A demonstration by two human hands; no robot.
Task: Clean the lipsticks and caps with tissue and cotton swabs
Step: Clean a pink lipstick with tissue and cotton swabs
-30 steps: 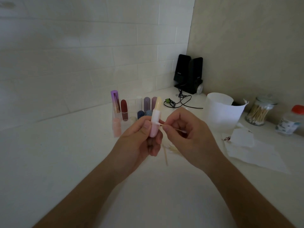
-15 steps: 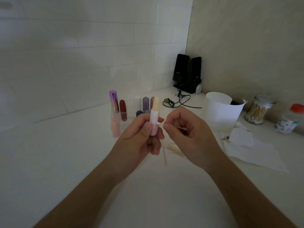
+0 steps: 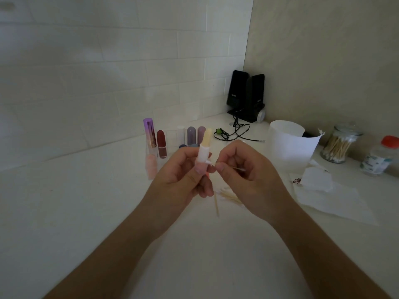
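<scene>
Head view. The left hand [image 3: 183, 175] is curled round the white barrel of an uncapped lipstick [image 3: 204, 151], held upright above the table [image 3: 86, 201]. The pale yellow bullet is extended and clear of the fingers. The right hand [image 3: 244, 169] pinches a cotton swab [image 3: 237, 168] between thumb and forefinger; its near tip meets the barrel's collar just above the left thumb. Other lipsticks [image 3: 161, 144] stand in a row behind, well apart. Used swabs [image 3: 228, 196] lie on the table below the hands. Tissue [image 3: 317, 180] lies to the right, with the swab jar [image 3: 338, 145] beyond it.

Handling, judged: the barrel is light, rigid and smooth, so grip low on the casing. The bullet is soft and would likely smear or snap if pressed. The swab stick is thin and bends under load, so pinch close to the working tip.
</scene>
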